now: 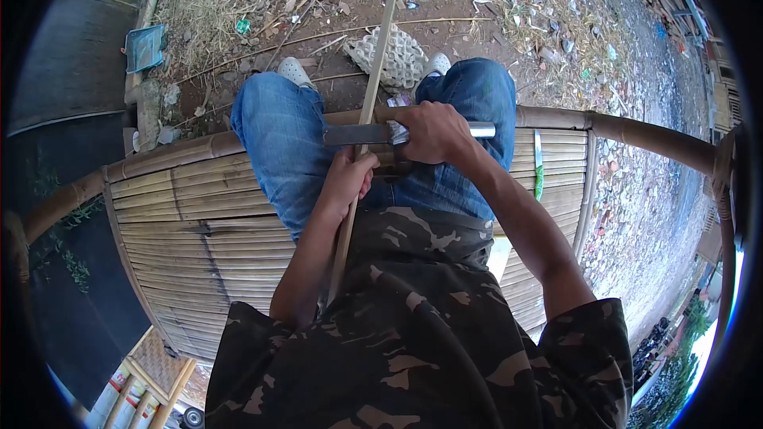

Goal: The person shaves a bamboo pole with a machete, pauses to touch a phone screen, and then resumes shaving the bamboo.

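A long bamboo strip (382,52) runs from my lap out past my knees. My left hand (350,179) is closed around it just on my side of the blade. In my right hand (433,133) is a large knife with a broad dark blade (354,135) and a shiny tube-like handle (482,129), its end showing past my fist. The blade lies across the strip between my knees, overlapping it in this view. Behind it, the bamboo front rail of the bench (342,117) passes between my legs.
I sit on a slatted bamboo bench (183,214). A thin knife with a green handle (540,179) lies on its slats at right. On the littered ground are a grey egg-tray-like piece (389,56) by my feet and a blue plastic container (145,48) at left.
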Motion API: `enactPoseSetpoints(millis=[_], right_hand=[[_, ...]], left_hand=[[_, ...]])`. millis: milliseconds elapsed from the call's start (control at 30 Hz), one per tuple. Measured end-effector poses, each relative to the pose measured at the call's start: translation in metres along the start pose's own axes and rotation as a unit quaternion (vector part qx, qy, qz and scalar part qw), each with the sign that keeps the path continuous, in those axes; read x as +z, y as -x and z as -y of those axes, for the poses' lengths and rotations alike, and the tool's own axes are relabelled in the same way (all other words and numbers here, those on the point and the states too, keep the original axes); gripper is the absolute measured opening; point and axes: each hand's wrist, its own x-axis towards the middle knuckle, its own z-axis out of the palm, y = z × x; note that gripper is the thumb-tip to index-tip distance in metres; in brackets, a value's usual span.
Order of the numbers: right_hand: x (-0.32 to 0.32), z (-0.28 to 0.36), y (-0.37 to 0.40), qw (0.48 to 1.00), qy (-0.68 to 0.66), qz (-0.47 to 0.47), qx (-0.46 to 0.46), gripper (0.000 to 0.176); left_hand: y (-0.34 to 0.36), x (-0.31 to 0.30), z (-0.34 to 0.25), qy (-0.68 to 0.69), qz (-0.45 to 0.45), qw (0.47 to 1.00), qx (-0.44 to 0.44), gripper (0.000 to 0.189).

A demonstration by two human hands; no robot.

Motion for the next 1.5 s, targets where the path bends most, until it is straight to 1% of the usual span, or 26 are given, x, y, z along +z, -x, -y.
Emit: enactPoseSetpoints(millis=[67,167,300,367,433,500,567,600,700,800,867,900,933,1000,1033,1167,1233,1267,1333,1367,1400,1467,1500], right_hand=[[-0.001,0.001,0.0,1.0,-0.019,-0.014,0.011,0.027],[-0.001,-0.01,-0.016,0.999,0.0,-0.028,0.026,0.029],[-0.004,-0.004,-0.009,0.999,-0.001,-0.027,0.032,0.029],[-0.001,0.003,0.003,0.999,-0.041,-0.024,-0.003,0.029],[0.003,-0.002,0.004,1.0,-0.022,-0.011,-0.018,0.029],[0.002,-0.005,0.0,1.0,-0.007,-0.002,-0.028,0.029],[-0.005,-0.01,-0.013,0.999,-0.028,-0.02,0.037,0.03],[-0.006,-0.01,-0.016,0.998,-0.031,-0.023,0.04,0.03],[-0.008,-0.009,-0.018,0.999,-0.004,-0.027,0.034,0.029],[-0.006,-0.001,-0.004,1.0,0.003,-0.003,0.014,0.028],[0.001,0.002,0.01,1.0,-0.015,0.012,-0.023,0.027],[-0.001,0.0,0.01,0.999,-0.005,0.019,-0.025,0.027],[-0.001,-0.003,0.005,1.0,-0.007,0.019,-0.023,0.027],[-0.002,-0.012,-0.011,0.999,-0.016,-0.015,0.045,0.028],[-0.005,-0.016,-0.017,0.998,-0.029,-0.043,0.042,0.03],[-0.009,-0.007,-0.02,0.999,-0.008,-0.043,0.032,0.031],[-0.012,0.002,-0.005,1.0,-0.001,0.007,0.017,0.03],[-0.009,0.003,-0.002,1.0,0.003,0.01,0.019,0.03],[0.0,0.003,0.006,0.999,-0.001,0.041,-0.01,0.03],[-0.003,0.0,0.004,0.999,0.002,0.02,-0.026,0.03],[-0.007,-0.005,-0.003,0.999,0.0,0.02,-0.025,0.03],[-0.016,-0.015,-0.023,0.999,-0.013,-0.014,0.048,0.03],[-0.014,-0.014,-0.028,0.999,0.006,-0.022,0.045,0.03]], left_hand=[[-0.001,-0.002,0.004,0.012,0.006,1.0,-0.001,0.011],[0.0,-0.004,0.005,0.0,0.023,1.0,0.004,0.011],[0.001,-0.005,0.006,0.022,0.035,0.999,0.008,0.012],[-0.001,-0.004,0.006,0.035,0.04,0.999,0.012,0.013],[0.003,0.0,0.004,-0.015,0.023,1.0,0.004,0.009],[0.003,0.001,0.0,-0.016,0.019,1.0,0.002,0.011],[0.003,0.001,0.0,-0.023,0.019,1.0,0.0,0.012],[0.001,0.0,0.0,-0.013,0.014,1.0,-0.001,0.011],[0.003,-0.001,0.003,-0.001,0.015,1.0,-0.001,0.011],[0.003,0.0,-0.001,-0.004,0.02,1.0,0.002,0.01],[0.008,0.002,-0.002,-0.017,0.021,1.0,-0.008,0.01],[0.01,0.004,-0.004,-0.022,0.017,1.0,-0.001,0.009],[0.011,0.005,-0.004,-0.029,0.014,0.999,0.006,0.009],[0.006,0.002,0.002,-0.013,0.023,1.0,0.004,0.009],[0.003,-0.001,0.003,0.004,0.028,1.0,0.006,0.01],[0.003,-0.004,0.002,0.022,0.019,1.0,-0.005,0.01],[0.005,-0.004,0.002,0.026,0.036,0.999,-0.002,0.011],[0.004,-0.002,0.002,0.03,0.038,0.999,-0.002,0.011],[0.006,0.001,0.002,-0.015,0.015,0.999,-0.025,0.008],[0.005,0.001,0.004,-0.016,0.016,0.999,-0.026,0.008],[0.004,0.0,0.005,-0.01,0.025,1.0,-0.01,0.009],[0.002,-0.002,0.006,-0.009,0.03,0.999,0.009,0.011],[0.0,-0.002,0.004,0.002,0.028,1.0,0.007,0.011]])
